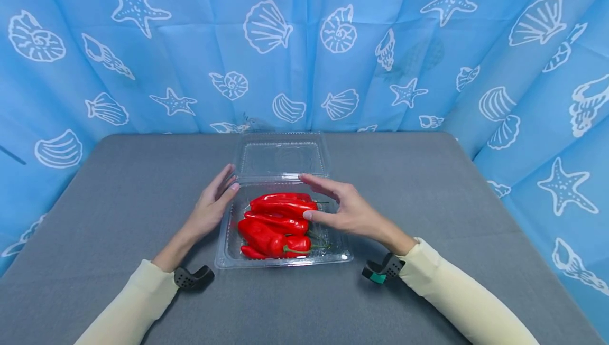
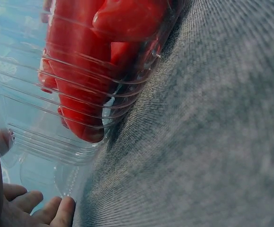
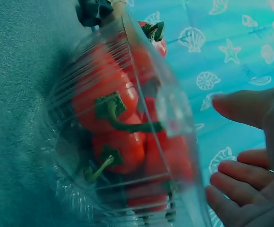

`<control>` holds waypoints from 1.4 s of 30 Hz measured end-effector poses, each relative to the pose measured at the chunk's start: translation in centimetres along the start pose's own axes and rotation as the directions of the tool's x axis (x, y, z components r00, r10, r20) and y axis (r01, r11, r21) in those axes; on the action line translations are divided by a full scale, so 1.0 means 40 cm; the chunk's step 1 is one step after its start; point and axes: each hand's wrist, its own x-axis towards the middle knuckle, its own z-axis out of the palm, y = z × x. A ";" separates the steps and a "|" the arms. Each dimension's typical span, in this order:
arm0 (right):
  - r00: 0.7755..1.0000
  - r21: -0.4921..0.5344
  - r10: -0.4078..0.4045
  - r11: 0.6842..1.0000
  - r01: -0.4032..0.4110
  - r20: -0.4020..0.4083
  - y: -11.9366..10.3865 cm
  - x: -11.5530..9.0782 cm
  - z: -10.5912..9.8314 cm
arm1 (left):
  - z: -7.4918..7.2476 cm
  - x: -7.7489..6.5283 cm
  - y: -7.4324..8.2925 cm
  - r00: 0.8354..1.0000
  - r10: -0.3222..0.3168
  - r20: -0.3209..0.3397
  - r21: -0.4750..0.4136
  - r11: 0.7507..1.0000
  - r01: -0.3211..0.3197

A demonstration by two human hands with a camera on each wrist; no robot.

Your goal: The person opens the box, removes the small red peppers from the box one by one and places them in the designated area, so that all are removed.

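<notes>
Several long red peppers (image 1: 264, 234) with green stems lie side by side in a clear plastic clamshell box (image 1: 285, 263). Its hinged lid (image 1: 280, 157) is folded back flat behind it. My left hand (image 1: 209, 210) is at the box's back left corner, thumb near the rim and loose fingers (image 2: 64, 213) spread outside the wall. Over the right side of the box hovers my right hand (image 1: 349, 210), thumb and fingers apart with nothing between them. In the right wrist view, the pepper stems (image 3: 115, 118) show through the clear wall, beside the relaxed right hand (image 3: 250, 179).
The box stands on a table with a grey cloth (image 1: 428, 202). A blue curtain (image 1: 304, 70) with white shells and starfish hangs behind the table and along its sides. Black bands (image 1: 192, 277) are worn on both wrists, below cream sleeves.
</notes>
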 end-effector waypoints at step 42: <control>0.986 -0.144 -0.098 0.986 0.079 -0.135 -0.002 0.020 -0.011 | -0.001 0.002 -0.004 1.000 0.003 -0.003 -0.011 1.000 -0.003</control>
